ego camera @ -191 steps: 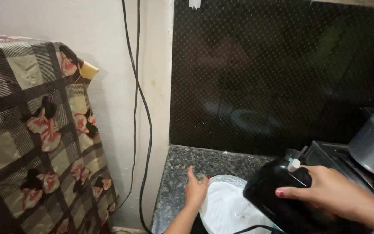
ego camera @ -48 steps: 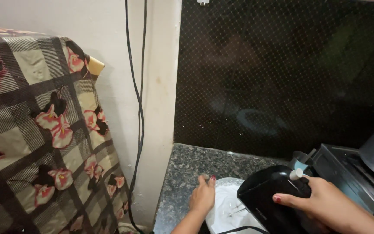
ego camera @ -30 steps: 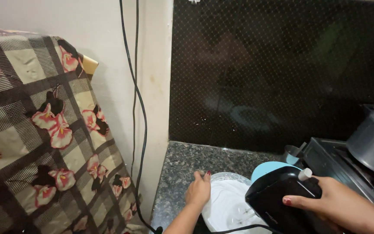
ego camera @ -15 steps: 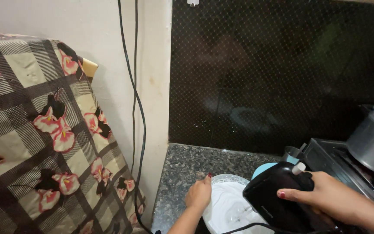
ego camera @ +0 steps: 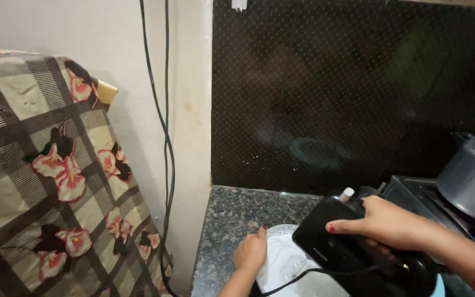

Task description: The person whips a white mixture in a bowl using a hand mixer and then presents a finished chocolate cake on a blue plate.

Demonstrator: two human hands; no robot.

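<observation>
My right hand grips a black electric hand mixer from above, holding it over a clear bowl with white contents at the bottom of the view. A black cord runs from the mixer across the bowl. My left hand rests on the bowl's left rim, fingers curled against it. The bowl stands on a speckled grey stone counter. The mixer's beaters are hidden below the frame.
A black gas stove with a steel pot stands at the right. A dark glossy tiled wall backs the counter. Black cables hang down the pale wall. A floral checked cloth covers something tall at the left.
The view shifted slightly between frames. My right hand and the mixer swayed a little over the bowl, and a light blue object behind the mixer is now hidden. My left hand stays on the rim.
</observation>
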